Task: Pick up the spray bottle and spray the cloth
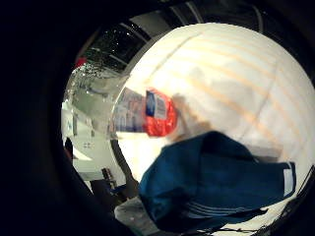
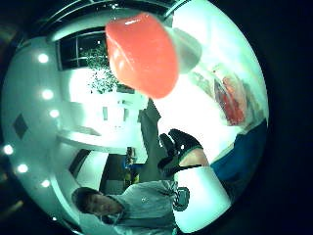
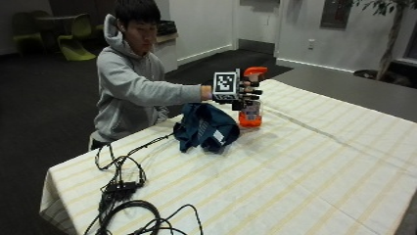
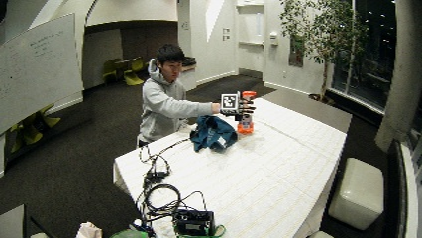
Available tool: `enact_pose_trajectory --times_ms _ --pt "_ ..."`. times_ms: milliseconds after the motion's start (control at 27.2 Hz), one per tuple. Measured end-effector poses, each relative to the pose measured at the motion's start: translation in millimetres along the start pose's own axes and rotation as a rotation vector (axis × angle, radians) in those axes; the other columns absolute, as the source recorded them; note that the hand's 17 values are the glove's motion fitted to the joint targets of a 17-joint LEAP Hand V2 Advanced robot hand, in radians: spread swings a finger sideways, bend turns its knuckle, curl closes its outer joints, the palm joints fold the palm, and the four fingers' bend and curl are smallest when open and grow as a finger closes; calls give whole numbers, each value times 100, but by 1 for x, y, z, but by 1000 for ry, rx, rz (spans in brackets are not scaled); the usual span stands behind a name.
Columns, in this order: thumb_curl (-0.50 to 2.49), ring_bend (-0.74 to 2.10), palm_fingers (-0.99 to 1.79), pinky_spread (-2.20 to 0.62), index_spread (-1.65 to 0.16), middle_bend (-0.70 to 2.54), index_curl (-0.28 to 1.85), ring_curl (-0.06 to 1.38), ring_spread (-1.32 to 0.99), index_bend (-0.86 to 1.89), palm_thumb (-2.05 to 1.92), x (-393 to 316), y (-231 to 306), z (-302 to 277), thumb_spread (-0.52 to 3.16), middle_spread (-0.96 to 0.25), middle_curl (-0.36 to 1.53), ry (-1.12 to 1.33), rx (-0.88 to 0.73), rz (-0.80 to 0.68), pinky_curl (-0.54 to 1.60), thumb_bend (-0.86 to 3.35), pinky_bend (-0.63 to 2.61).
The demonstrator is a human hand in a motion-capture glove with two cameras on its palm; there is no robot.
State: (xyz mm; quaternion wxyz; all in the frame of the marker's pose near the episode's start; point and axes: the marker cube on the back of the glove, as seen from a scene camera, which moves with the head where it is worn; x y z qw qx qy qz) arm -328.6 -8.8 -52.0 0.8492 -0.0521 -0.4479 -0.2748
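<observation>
a person sits at the far left side of a table [image 3: 338,161] covered with a pale striped cloth cover; the gloved right hand [image 3: 246,94] reaches out over the table and is wrapped round the upper part of the spray bottle [image 3: 250,115], fingers curled about its neck just under the orange spray head; the bottle is upright, its orange base at or just above the table, and i cannot tell whether it still touches the surface; in the wide outside view the hand [image 4: 243,105] and bottle [image 4: 245,124] stand at the far part of the table, near the person's edge; the blue cloth [image 3: 206,127] lies bunched in a heap on the table just left of the bottle and below the forearm, close beside the bottle but whether it touches it is not clear; in the wide outside view the cloth [image 4: 213,133] sits between the person and the bottle; the little finger side palm view shows the bottle [image 1: 147,113] close to the palm, clear body with an orange label band, with the cloth [image 1: 216,182] on the striped cover beside it; the thumb side palm view is filled near the palm by the bottle's orange head [image 2: 143,54], with a strip of the cloth [image 2: 242,152] at the edge; a tangle of black cables [image 3: 127,196] lies on the near left part of the table, well apart from the cloth.
</observation>
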Motion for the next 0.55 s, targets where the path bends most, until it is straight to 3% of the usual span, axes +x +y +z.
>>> enact_pose_trajectory --times_ms 552 --pt "47 27 2 19 -30 24 25 29 3 12 71 5 27 -24 81 7 35 -36 53 -16 37 -3 57"
